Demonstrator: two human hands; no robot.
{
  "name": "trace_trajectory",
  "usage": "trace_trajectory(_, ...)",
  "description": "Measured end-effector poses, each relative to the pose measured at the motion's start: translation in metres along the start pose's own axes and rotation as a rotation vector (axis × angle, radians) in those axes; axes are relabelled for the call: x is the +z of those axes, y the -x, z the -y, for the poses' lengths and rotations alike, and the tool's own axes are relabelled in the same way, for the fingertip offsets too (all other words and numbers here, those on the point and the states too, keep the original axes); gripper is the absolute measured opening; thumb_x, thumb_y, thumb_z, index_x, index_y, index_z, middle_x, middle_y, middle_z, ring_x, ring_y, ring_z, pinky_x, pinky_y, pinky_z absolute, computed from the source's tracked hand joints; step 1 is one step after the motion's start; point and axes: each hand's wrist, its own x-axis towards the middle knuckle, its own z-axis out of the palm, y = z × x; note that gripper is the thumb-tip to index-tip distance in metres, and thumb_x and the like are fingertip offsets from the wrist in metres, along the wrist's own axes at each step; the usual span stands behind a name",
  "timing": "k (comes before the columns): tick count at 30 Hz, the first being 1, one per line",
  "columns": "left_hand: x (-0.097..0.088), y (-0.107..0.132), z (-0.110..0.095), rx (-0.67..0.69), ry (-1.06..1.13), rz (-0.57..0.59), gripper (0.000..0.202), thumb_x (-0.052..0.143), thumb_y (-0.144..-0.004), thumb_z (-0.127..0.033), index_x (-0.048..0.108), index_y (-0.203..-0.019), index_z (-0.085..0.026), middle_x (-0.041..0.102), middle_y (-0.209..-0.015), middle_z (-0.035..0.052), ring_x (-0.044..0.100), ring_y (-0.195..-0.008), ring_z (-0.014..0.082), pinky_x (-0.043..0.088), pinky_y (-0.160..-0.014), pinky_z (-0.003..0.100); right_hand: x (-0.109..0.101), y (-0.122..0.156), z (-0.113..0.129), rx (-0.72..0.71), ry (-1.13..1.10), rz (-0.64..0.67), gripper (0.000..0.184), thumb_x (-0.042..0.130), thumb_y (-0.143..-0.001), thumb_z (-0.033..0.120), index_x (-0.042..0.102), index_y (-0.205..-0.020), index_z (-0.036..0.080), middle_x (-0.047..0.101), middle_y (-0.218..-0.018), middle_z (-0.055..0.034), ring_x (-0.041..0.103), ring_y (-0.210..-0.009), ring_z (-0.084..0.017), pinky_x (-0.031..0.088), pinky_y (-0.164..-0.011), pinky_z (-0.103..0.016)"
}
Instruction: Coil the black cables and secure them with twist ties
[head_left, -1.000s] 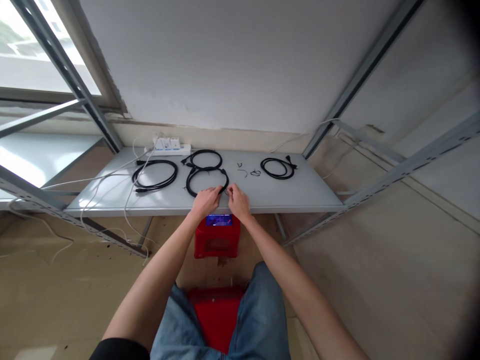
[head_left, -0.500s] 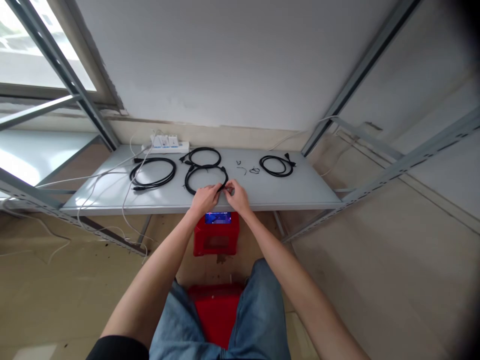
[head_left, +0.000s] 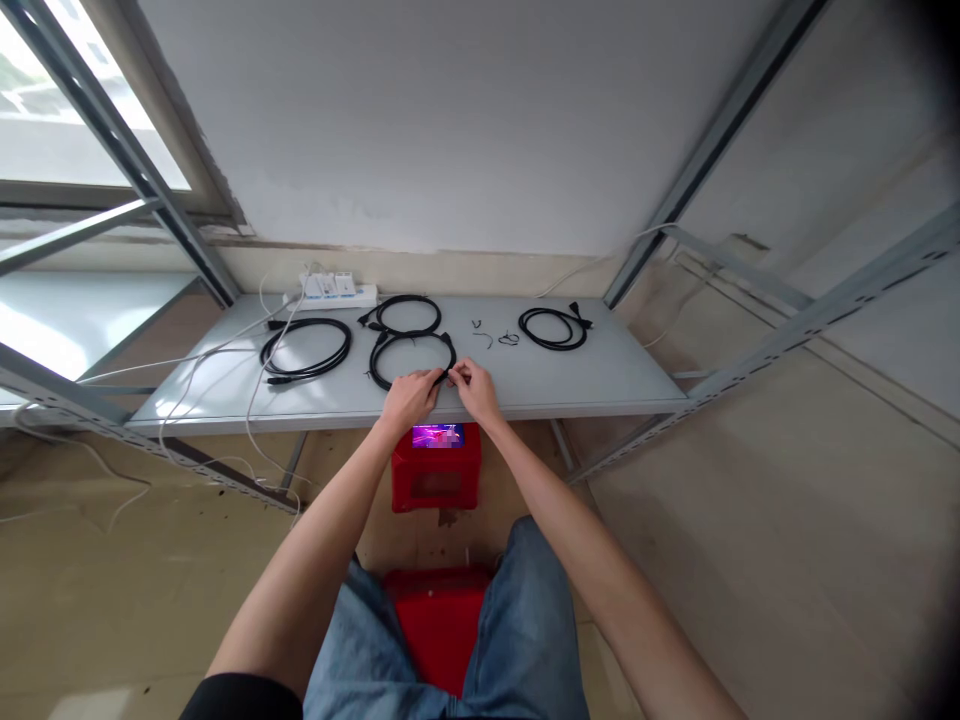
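Observation:
Both hands meet at the near edge of a coiled black cable [head_left: 411,345] lying in the middle of a grey metal shelf [head_left: 600,375]. My left hand [head_left: 409,397] is closed, its fingers pinching the coil's front rim. My right hand [head_left: 474,388] is closed too, pinching the same spot from the right; whatever small thing sits between its fingertips is too tiny to make out. Loose black twist ties [head_left: 495,338] lie just beyond my right hand.
Three more coiled black cables lie on the shelf: left [head_left: 306,348], behind [head_left: 407,314], right [head_left: 553,328]. A white power strip [head_left: 330,291] with white cords sits at the back left. A red stool [head_left: 436,468] carrying a lit phone stands under the shelf. Slanted metal struts flank both sides.
My hands have drawn closer together on the coil's front edge. The phone screen has gone from blue to pink. The view shifted slightly.

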Motion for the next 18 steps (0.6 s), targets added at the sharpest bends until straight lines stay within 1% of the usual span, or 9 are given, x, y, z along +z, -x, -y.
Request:
trace_trajectory(6,-0.003,0.0,-0.002,-0.021,0.008,0.008,0.041,0.04,-0.108,-0.032,0.054,-0.147,-0.026,0.076,-0.123,0.0127,0.073,-0.111,0.0295,0.051,-0.087,0.036,-0.002,-0.004,0.001,0.052,-0.086,-0.012,0.02,0.062,-0.094,0.043,0.057,-0.087,0.026,0.075,-0.078,-0.0016,0.075,-0.081,-0.022,0.055,-0.083,-0.033)
trace_trajectory(10,-0.003,0.001,-0.003,-0.038,0.023,0.004,0.044,0.039,-0.109,-0.033,0.051,-0.15,-0.027,0.076,-0.124,0.0126,0.073,-0.112,0.0299,0.05,-0.088,0.036,-0.002,-0.01,-0.002,0.105,-0.15,0.036,0.015,0.064,-0.091,0.038,0.058,-0.086,0.025,0.077,-0.077,-0.0019,0.075,-0.081,-0.021,0.054,-0.085,-0.034)
trace_trajectory(15,-0.002,0.001,-0.001,-0.025,0.036,-0.017,0.035,0.04,-0.109,-0.033,0.056,-0.139,-0.027,0.077,-0.12,0.0111,0.073,-0.109,0.0296,0.049,-0.084,0.036,0.007,-0.016,0.0,0.241,-0.326,0.041,0.013,0.065,-0.085,0.029,0.054,-0.09,0.025,0.073,-0.069,0.002,0.073,-0.076,-0.019,0.053,-0.085,-0.033)
trace_trajectory(18,-0.002,0.001,0.0,-0.043,0.023,-0.014,0.03,0.041,-0.108,-0.03,0.058,-0.132,-0.026,0.078,-0.116,0.0109,0.074,-0.107,0.0295,0.048,-0.082,0.035,0.013,-0.019,0.006,0.326,-0.342,0.012,0.013,0.065,-0.084,0.029,0.053,-0.087,0.025,0.07,-0.064,0.0036,0.07,-0.074,-0.018,0.053,-0.082,-0.031)
